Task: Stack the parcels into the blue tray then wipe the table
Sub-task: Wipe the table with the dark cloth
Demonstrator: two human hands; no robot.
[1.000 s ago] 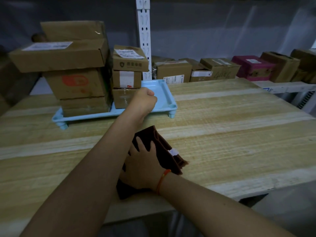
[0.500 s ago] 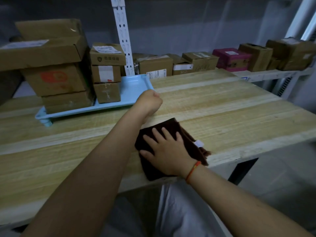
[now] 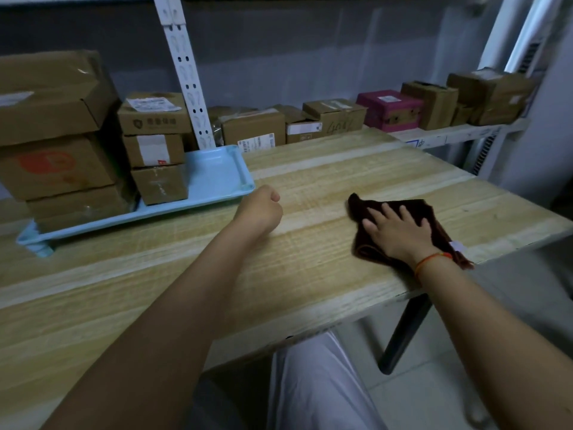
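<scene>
The blue tray (image 3: pixel 217 178) sits at the table's back left. It carries two stacks of cardboard parcels: a tall stack of large boxes (image 3: pixel 55 162) and a stack of three smaller boxes (image 3: pixel 156 150). My left hand (image 3: pixel 259 209) rests as a closed fist on the wooden table (image 3: pixel 310 274), just right of the tray's near corner. My right hand (image 3: pixel 400 234) lies flat, fingers spread, pressing a dark brown cloth (image 3: pixel 434 212) onto the table near its right front edge.
A white perforated shelf post (image 3: pixel 186 72) rises behind the tray. More cardboard parcels (image 3: pixel 335 117) and a pink box (image 3: pixel 389 110) line a shelf behind the table. The table's front edge and a black leg (image 3: pixel 403 333) are close to my body.
My right hand has slid the cloth to the right across the table, away from my left hand. The view has turned right. My left fist stays by the tray.
</scene>
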